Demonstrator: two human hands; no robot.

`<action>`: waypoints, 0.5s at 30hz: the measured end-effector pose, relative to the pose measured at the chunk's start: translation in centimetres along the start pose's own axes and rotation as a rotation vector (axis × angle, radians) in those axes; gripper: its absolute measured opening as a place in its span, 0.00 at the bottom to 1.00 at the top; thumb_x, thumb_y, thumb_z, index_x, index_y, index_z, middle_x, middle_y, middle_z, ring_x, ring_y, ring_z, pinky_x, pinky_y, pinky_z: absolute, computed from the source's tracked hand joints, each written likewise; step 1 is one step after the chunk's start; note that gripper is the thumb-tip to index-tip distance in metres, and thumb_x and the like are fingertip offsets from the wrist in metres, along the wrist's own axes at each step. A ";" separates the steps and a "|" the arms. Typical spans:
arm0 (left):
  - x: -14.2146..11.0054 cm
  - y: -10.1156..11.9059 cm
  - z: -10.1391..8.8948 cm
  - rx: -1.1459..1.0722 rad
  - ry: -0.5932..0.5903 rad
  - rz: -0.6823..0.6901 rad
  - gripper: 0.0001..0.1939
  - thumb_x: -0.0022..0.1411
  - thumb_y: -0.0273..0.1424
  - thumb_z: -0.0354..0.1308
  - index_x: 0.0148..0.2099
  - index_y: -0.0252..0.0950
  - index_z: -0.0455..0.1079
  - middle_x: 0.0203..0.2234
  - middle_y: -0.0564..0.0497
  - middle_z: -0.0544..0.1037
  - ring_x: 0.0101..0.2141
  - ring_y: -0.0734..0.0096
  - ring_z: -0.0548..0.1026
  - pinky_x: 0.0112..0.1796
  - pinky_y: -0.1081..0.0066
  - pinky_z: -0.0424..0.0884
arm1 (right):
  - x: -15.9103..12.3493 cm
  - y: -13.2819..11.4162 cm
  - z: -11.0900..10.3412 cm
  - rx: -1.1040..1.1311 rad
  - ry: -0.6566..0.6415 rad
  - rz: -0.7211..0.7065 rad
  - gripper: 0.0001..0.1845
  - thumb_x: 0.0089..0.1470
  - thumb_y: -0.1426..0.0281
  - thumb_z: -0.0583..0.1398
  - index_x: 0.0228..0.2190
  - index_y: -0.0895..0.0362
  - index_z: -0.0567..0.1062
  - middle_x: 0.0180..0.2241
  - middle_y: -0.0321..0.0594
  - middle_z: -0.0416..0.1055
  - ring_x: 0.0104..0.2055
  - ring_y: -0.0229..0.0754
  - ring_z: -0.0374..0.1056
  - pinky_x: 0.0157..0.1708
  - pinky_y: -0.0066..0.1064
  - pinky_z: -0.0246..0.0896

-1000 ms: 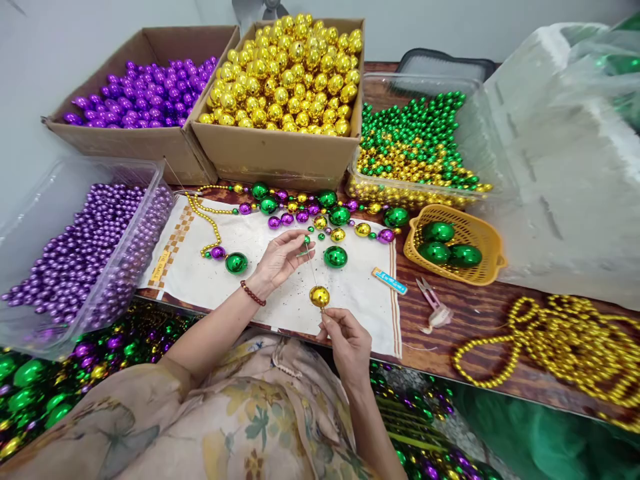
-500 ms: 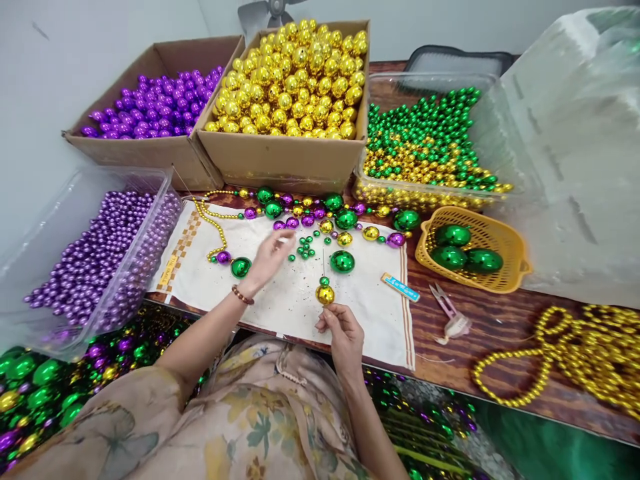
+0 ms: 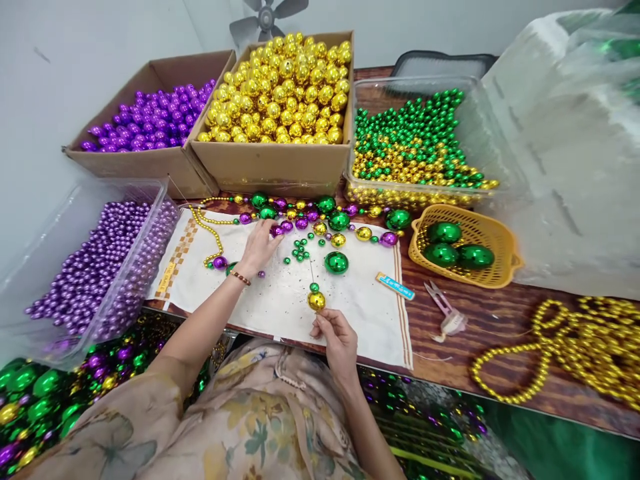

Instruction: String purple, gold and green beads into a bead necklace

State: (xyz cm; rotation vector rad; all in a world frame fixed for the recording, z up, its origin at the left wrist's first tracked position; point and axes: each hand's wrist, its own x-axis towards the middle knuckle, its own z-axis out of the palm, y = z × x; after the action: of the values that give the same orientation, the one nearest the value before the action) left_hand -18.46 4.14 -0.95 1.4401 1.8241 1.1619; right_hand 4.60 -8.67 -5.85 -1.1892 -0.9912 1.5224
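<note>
My right hand pinches the lower end of a thin needle, which points up and away from me. A shiny gold bead and a smaller green bead are threaded on it, just above my fingertips. My left hand reaches across the white cloth, its fingers closed at a purple bead; another purple bead lies beside it. Between the hands rest a cluster of small green beads and a large green bead.
A strung bead garland crosses the cloth's far edge. Behind stand boxes of purple beads and gold beads. A yellow basket, snips and gold bead strands lie right; a clear bin stands left.
My left hand has moved forward from above the cloth to the purple beads. The right hand still holds the needle with its two beads. The whole view has shifted slightly.
</note>
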 end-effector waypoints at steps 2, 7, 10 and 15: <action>-0.9 0.9 -0.3 -0.268 -0.067 -0.013 0.14 0.55 0.31 0.70 0.44 0.38 0.76 0.42 0.48 0.75 0.39 0.66 0.73 0.48 0.64 0.68 | 0.0 0.0 0.0 0.004 -0.001 -0.016 0.12 0.56 0.61 0.64 0.30 0.57 0.73 0.23 0.33 0.69 0.23 0.36 0.66 0.26 0.28 0.65; -3.4 3.7 -0.2 -0.807 -0.239 -0.157 0.17 0.56 0.31 0.68 0.49 0.39 0.77 0.40 0.49 0.79 0.39 0.69 0.76 0.46 0.65 0.72 | 0.0 -0.3 -0.1 0.011 0.011 -0.056 0.11 0.57 0.62 0.63 0.31 0.57 0.74 0.23 0.33 0.69 0.23 0.35 0.66 0.26 0.28 0.65; -4.2 4.8 -0.1 -0.900 -0.246 -0.176 0.17 0.56 0.30 0.69 0.49 0.40 0.78 0.42 0.49 0.79 0.40 0.71 0.76 0.42 0.70 0.72 | -0.2 -0.5 -0.1 0.000 0.016 -0.069 0.11 0.57 0.62 0.63 0.31 0.57 0.74 0.23 0.33 0.70 0.23 0.36 0.66 0.26 0.29 0.65; -4.5 5.4 -0.1 -0.996 -0.263 -0.228 0.16 0.59 0.35 0.68 0.49 0.41 0.78 0.41 0.49 0.80 0.38 0.71 0.78 0.36 0.73 0.70 | -0.5 -0.7 0.0 -0.025 0.016 -0.081 0.11 0.57 0.62 0.63 0.30 0.57 0.74 0.24 0.33 0.69 0.23 0.35 0.66 0.27 0.28 0.65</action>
State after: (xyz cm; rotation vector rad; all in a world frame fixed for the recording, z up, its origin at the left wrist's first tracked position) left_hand -14.55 0.13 3.37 0.7232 0.9306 1.3750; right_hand 4.79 -9.01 -5.07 -1.1628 -1.0383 1.4384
